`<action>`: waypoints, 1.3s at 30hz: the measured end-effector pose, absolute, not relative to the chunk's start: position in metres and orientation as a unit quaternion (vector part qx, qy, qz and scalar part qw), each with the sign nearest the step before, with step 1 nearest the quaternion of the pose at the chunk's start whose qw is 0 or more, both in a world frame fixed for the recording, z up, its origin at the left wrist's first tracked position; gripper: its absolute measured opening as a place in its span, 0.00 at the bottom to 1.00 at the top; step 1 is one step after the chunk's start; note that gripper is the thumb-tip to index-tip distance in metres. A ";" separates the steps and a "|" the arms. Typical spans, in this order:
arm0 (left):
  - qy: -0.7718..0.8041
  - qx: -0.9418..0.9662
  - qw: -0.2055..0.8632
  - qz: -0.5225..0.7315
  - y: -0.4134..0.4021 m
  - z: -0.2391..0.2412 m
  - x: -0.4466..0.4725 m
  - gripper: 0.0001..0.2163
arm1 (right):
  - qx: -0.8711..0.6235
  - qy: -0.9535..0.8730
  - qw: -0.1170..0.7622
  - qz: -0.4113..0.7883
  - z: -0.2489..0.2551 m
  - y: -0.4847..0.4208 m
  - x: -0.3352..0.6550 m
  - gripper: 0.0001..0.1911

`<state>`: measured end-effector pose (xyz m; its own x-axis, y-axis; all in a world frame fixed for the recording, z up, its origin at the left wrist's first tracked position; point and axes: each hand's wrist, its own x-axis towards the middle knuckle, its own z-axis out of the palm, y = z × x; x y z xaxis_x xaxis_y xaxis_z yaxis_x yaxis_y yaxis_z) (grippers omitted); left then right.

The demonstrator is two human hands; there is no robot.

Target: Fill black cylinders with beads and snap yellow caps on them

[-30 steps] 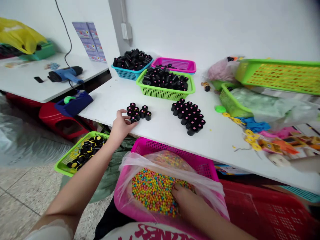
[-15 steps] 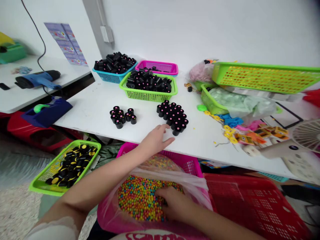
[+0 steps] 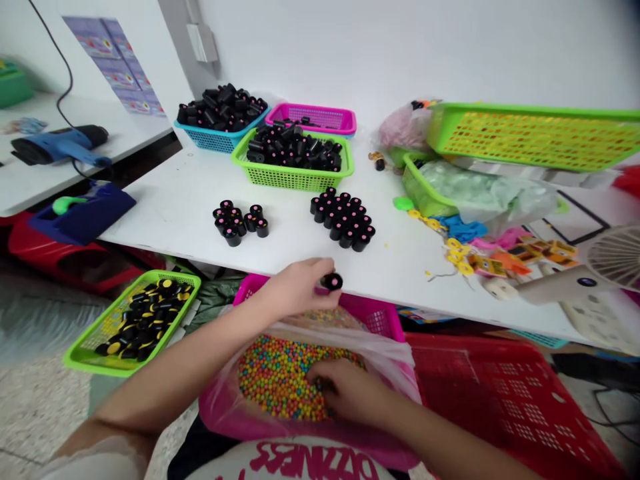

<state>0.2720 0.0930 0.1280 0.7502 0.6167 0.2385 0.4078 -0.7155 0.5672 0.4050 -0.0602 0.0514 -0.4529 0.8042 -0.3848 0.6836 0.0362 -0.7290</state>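
Observation:
My left hand (image 3: pixel 295 288) is closed on a small black cylinder with a pink dot (image 3: pixel 332 281), held at the near edge of the white table (image 3: pixel 180 200). My right hand (image 3: pixel 347 390) lies fingers-down in the coloured beads (image 3: pixel 275 377), which fill a clear bag inside a pink basket (image 3: pixel 380 320) on my lap. Its fingers are curled among the beads and what they hold is hidden. On the table stand a small cluster of black cylinders (image 3: pixel 239 220) and a larger cluster (image 3: pixel 344 220).
At the back stand a green basket (image 3: pixel 293 175), a blue basket (image 3: pixel 220 140) and a pink basket (image 3: pixel 313 119) of black cylinders. A green basket of black-and-yellow pieces (image 3: pixel 133 320) sits on the floor left. A red crate (image 3: pixel 505 400) is at my right. Toy parts (image 3: pixel 500 257) clutter the right.
My left hand left the small cluster, reached to the larger cluster, then drew back to the table edge with one black cylinder in it. My right hand stayed in the beads.

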 end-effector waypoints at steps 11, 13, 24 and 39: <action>0.328 0.798 0.495 0.106 -0.005 0.063 0.171 0.16 | -0.530 -0.681 0.198 0.466 0.086 -0.061 0.402 0.13; 0.356 0.786 0.496 0.096 -0.012 0.059 0.171 0.16 | -0.518 -0.710 0.222 0.423 0.090 -0.063 0.398 0.16; 0.347 0.800 0.473 0.126 -0.012 0.057 0.177 0.16 | -0.432 -0.867 0.167 0.184 0.099 -0.071 0.387 0.18; 0.618 0.675 0.232 0.330 0.135 0.113 0.117 0.18 | -0.623 -0.741 -0.092 0.232 0.041 -0.086 0.413 0.29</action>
<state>0.1174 0.1353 0.1134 0.0186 0.9870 0.1596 0.6805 -0.1294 0.7213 0.4129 -0.0860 0.0405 -0.2075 0.8804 -0.4264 0.9663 0.1164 -0.2298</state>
